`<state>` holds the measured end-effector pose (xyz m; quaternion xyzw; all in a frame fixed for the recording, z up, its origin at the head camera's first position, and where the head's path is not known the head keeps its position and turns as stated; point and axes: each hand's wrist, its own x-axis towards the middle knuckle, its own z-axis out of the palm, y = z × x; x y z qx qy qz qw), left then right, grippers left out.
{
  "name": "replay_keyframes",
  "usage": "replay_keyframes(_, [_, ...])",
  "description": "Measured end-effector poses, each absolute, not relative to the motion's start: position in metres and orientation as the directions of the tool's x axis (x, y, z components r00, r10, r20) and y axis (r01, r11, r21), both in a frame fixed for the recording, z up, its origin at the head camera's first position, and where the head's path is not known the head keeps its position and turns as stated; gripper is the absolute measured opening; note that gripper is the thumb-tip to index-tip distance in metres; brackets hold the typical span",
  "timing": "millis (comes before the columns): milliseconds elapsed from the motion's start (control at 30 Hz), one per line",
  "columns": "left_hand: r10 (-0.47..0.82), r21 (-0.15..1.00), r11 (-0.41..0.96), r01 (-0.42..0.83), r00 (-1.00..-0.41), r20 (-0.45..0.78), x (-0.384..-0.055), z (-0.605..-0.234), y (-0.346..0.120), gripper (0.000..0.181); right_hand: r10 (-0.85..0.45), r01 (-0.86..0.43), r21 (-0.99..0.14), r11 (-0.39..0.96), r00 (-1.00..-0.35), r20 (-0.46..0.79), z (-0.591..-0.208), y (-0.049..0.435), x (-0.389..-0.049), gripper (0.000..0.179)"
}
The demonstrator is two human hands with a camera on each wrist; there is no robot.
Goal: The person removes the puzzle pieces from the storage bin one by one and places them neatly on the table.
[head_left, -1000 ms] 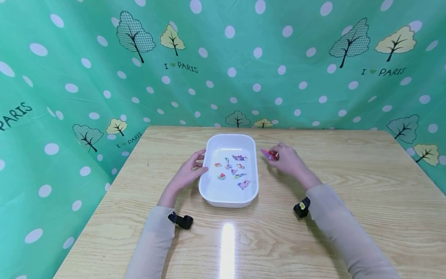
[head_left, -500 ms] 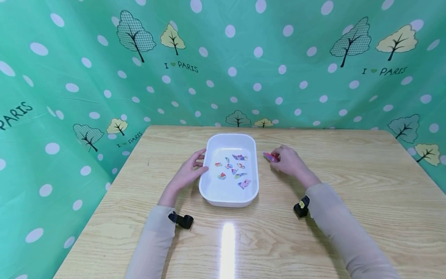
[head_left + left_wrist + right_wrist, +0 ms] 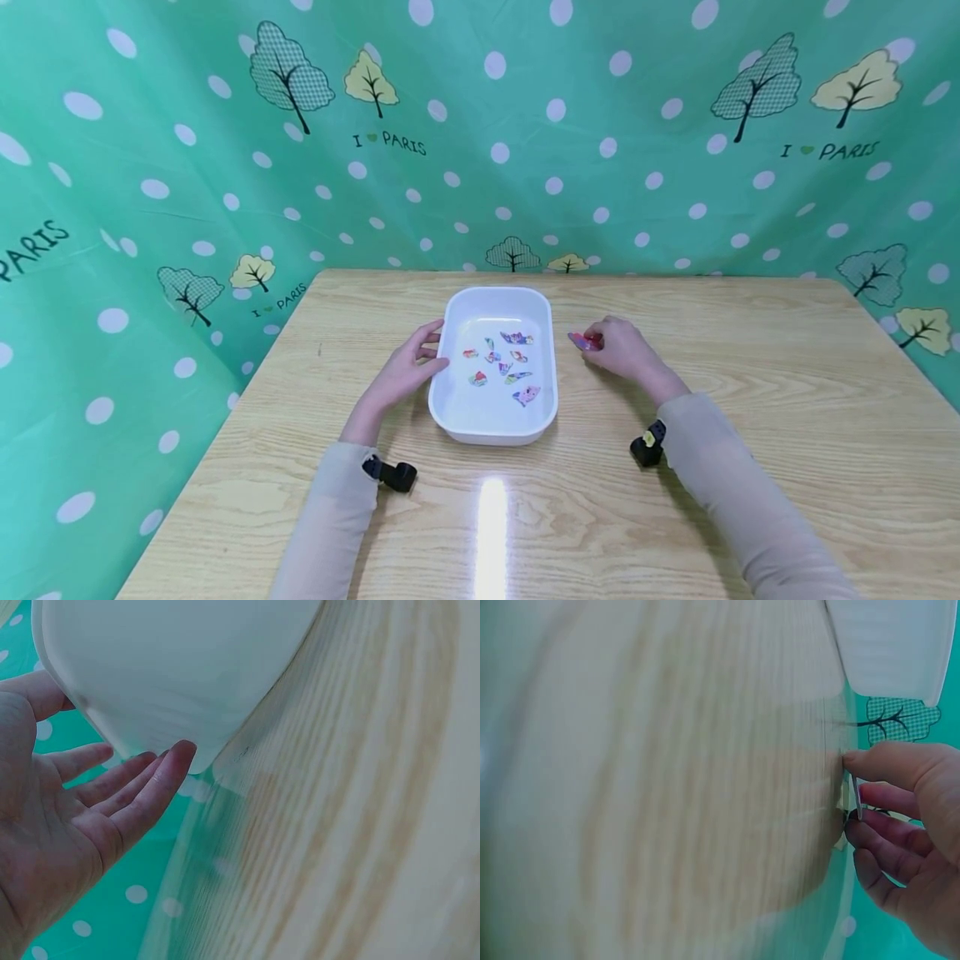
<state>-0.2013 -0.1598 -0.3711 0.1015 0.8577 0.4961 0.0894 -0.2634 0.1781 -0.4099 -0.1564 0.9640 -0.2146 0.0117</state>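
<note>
My left hand [image 3: 406, 367] holds the left side of a white rectangular plastic tub [image 3: 491, 423], its thumb over the rim and the fingers along the outer wall. In the left wrist view the fingers [image 3: 154, 791] lie against the tub wall [image 3: 172, 667]. Several small colourful cut-out pieces [image 3: 527, 395] are spread on the tub floor. To the right of the tub, my right hand [image 3: 628, 352] pinches a thin, flat red and purple piece [image 3: 579, 341] low over the table. That piece [image 3: 857, 796] appears edge-on between thumb and fingers in the right wrist view; its print is hidden there.
Both things and hands are on a light wood-grain table [image 3: 600, 517]. Behind and to the left hangs a green dotted curtain [image 3: 450, 192] printed with trees. A bright light reflection [image 3: 491, 533] crosses the table front.
My right hand has moved slightly right and down with the flat piece, which now sits lower and a little farther from the tub. The left hand and tub stay put.
</note>
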Motion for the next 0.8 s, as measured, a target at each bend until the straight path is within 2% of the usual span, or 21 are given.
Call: replay_keyframes(800, [0.266, 0.879, 0.468, 0.086, -0.963, -0.047, -0.2012, -0.3707, -0.1606, 0.061, -0.292, -0.261, -0.458, 0.850, -0.956, 0.004, -0.4102, 0.1780, -0.2635, 0.033])
